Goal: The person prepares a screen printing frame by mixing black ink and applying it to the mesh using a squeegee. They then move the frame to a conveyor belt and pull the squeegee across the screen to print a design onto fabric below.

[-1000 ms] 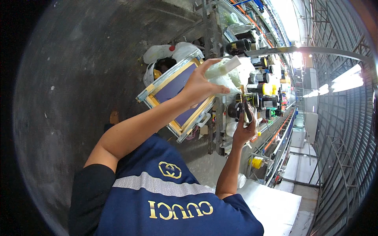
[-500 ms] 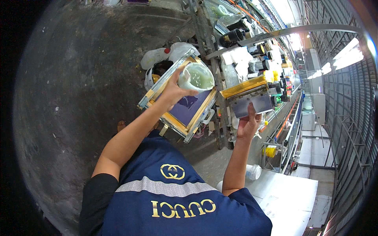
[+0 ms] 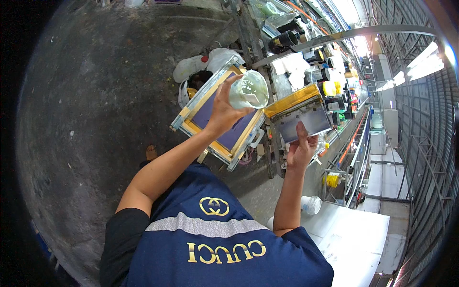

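My left hand [image 3: 224,109] is closed around a translucent plastic tub [image 3: 235,98] with pale greenish-white residue on its inner wall. The tub is tilted, its mouth toward the right, and a small pale flat piece shows inside. In my right hand [image 3: 302,148] is a wide squeegee [image 3: 302,122], gripped by its grey plate with the thumb on top. Its yellow edge points away from me and lies close to the tub's rim; whether they touch I cannot tell. Beneath the tub, a screen-printing frame [image 3: 192,118] with purple mesh is partly hidden by my left hand and forearm.
White jugs [image 3: 190,68] and a bucket [image 3: 183,94] stand beyond the frame. A long bench with black pots [image 3: 283,42] and several other containers runs along the right. A metal bar [image 3: 344,36] crosses above it. White sheeting [image 3: 356,239] lies at lower right.
My left hand has carried the tub right, nearer the squeegee, and turned it so the pale piece inside shows. The squeegee has shifted slightly left and stays in my right hand.
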